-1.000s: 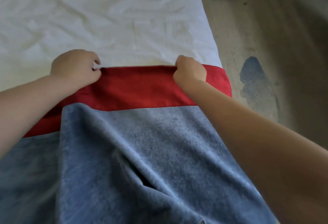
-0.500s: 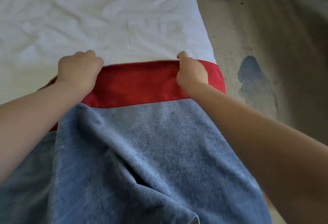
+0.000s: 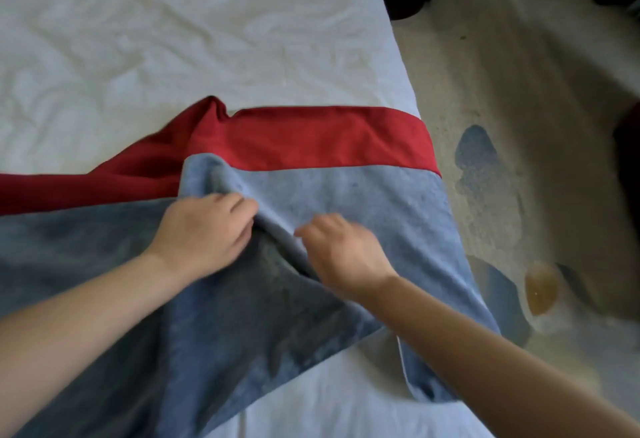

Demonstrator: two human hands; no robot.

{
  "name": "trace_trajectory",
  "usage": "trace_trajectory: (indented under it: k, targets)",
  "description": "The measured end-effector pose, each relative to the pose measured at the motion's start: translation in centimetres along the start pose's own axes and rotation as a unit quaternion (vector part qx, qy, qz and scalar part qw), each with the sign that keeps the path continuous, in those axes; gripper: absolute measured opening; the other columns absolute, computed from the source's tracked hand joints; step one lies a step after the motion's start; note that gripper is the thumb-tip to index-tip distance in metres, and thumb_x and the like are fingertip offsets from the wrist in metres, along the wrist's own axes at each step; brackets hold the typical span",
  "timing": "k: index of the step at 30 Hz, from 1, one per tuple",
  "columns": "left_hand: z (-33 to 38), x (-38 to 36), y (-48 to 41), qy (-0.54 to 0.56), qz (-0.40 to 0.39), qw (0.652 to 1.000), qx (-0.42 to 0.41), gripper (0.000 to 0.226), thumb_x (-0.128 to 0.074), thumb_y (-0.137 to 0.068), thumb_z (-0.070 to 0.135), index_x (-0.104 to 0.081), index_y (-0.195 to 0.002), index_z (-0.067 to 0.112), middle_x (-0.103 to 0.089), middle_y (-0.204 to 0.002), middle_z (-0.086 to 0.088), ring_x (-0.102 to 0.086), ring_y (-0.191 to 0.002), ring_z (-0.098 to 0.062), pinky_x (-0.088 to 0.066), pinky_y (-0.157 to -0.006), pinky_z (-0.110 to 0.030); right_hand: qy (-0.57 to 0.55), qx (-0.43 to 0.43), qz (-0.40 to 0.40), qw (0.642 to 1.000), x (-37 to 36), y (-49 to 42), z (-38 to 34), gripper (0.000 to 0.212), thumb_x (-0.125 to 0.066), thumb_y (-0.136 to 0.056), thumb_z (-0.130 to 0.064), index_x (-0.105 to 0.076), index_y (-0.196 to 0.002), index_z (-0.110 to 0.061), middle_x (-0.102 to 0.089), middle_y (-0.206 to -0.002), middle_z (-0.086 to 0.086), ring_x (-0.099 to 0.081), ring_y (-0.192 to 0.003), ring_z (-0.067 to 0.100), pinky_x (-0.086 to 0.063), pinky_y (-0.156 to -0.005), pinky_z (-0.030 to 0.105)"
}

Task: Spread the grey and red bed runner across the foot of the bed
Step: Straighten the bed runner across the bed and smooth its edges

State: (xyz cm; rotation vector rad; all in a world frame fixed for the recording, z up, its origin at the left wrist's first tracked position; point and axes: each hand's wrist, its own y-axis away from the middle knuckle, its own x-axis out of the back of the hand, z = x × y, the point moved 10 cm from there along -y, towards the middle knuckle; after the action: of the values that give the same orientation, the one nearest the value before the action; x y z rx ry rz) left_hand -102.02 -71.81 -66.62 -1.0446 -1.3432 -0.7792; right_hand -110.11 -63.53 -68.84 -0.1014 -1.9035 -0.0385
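My left hand (image 3: 204, 233) pinched the grey fold of the bed runner (image 3: 346, 202); my right hand (image 3: 343, 254) hovered, loosely curled and empty. Pulling toward the bed's (image 3: 207, 39) left edge should flatten it.

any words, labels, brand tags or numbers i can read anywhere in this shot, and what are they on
None can be read.
Grey and red fabric bed runner: plain, no tag or print in view.
Wrinkled white bed sheet: blank.
Stained beige carpet floor: only dark patches, no lettering.
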Motion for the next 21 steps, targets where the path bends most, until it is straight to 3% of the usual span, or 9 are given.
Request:
trace_trajectory:
  k: [2,4,7,9,10,12,14,17,21]
  targets:
    - [2.1,0.4,4.4,0.009,-0.008,0.998,-0.060,0.020,-0.048,-0.083,0.026,-0.061,-0.073,0.016,-0.056,-0.064,-0.005,-0.058,-0.053,-0.028,-0.042,-0.039,-0.031,0.040,0.093,-0.023,0.995,-1.3,4.3,-4.6,0.014,-0.055,-0.086,-0.023,-0.067,-0.091,-0.016,-0.061,-0.083,0.004,-0.059,-0.075,0.027,-0.047,-0.055,0.036]
    - [4.6,0.4,9.0,0.033,-0.033,0.992,-0.117,0.021,-0.050,-0.081,0.030,-0.061,-0.070,0.017,-0.056,-0.064,-0.004,-0.057,-0.055,-0.027,-0.044,-0.042,-0.031,0.053,0.124,-0.039,0.990,-2.5,7.7,-7.4,0.023,-0.052,-0.088,-0.033,-0.067,-0.092,-0.015,-0.063,-0.092,0.005,-0.060,-0.085,0.026,-0.048,-0.069,0.037]
    - [7.6,-0.6,15.7,0.084,-0.123,0.983,-0.110,0.026,-0.054,-0.075,0.043,-0.061,-0.070,0.019,-0.058,-0.067,-0.002,-0.059,-0.060,-0.024,-0.048,-0.048,-0.030,0.114,0.080,-0.102,0.985,-4.7,10.6,-9.1,0.029,-0.055,-0.079,-0.034,-0.069,-0.095,-0.014,-0.062,-0.107,0.006,-0.057,-0.104,0.026,-0.031,-0.105,0.038]
    - [8.4,-1.4,19.1,0.096,-0.174,0.977,-0.077,0.033,-0.063,-0.068,0.050,-0.066,-0.077,0.018,-0.062,-0.075,0.000,-0.062,-0.068,-0.022,-0.052,-0.054,-0.031,0.157,0.016,-0.135,0.978,-6.2,11.8,-9.1,0.032,-0.051,-0.078,-0.028,-0.065,-0.104,-0.016,-0.060,-0.106,0.002,-0.054,-0.105,0.025,-0.018,-0.114,0.037]
    - [8.5,-1.7,20.1,0.097,-0.184,0.976,-0.061,0.036,-0.070,-0.065,0.049,-0.068,-0.080,0.017,-0.064,-0.078,0.000,-0.063,-0.071,-0.022,-0.054,-0.057,-0.031,0.168,-0.004,-0.134,0.977,-6.5,12.1,-9.4,0.030,-0.052,-0.076,-0.023,-0.065,-0.103,-0.015,-0.061,-0.101,0.003,-0.056,-0.100,0.026,-0.027,-0.110,0.038]
    - [8.4,-1.6,20.7,0.097,-0.171,0.980,-0.041,0.030,-0.081,-0.060,0.035,-0.070,-0.078,0.014,-0.064,-0.073,-0.001,-0.063,-0.066,-0.022,-0.054,-0.053,-0.030,0.169,-0.033,-0.130,0.976,-6.6,11.9,-10.3,0.019,-0.067,-0.062,-0.012,-0.068,-0.081,-0.013,-0.062,-0.079,0.005,-0.060,-0.075,0.027,-0.049,-0.077,0.035]
    - [8.4,-0.9,20.6,0.073,-0.122,0.989,-0.047,0.008,-0.074,-0.064,0.013,-0.068,-0.069,0.013,-0.060,-0.062,-0.002,-0.060,-0.054,-0.023,-0.049,-0.042,-0.028,0.189,-0.049,-0.114,0.974,-6.1,11.4,-11.1,0.023,-0.078,-0.041,-0.009,-0.064,-0.057,-0.017,-0.057,-0.058,0.000,-0.057,-0.051,0.020,-0.043,-0.049,0.025]
    - [6.8,-0.5,21.5,0.038,-0.089,0.994,-0.057,0.015,-0.048,-0.066,0.012,-0.061,-0.060,0.014,-0.055,-0.055,-0.005,-0.058,-0.047,-0.026,-0.044,-0.037,-0.027,0.165,-0.082,-0.076,0.980,-6.1,10.8,-12.8,0.026,-0.084,-0.036,-0.016,-0.061,-0.050,-0.018,-0.056,-0.052,-0.002,-0.056,-0.045,0.018,-0.037,-0.040,0.020]
    - [1.1,-0.9,24.9,0.035,-0.115,0.993,-0.005,0.025,-0.038,-0.065,0.025,-0.059,-0.058,0.013,-0.056,-0.056,-0.007,-0.062,-0.050,-0.027,-0.045,-0.037,-0.031,0.105,-0.032,-0.044,0.993,-8.9,11.4,-18.8,0.023,-0.082,-0.042,-0.020,-0.061,-0.052,-0.019,-0.055,-0.053,-0.003,-0.054,-0.045,0.017,-0.036,-0.038,0.020]
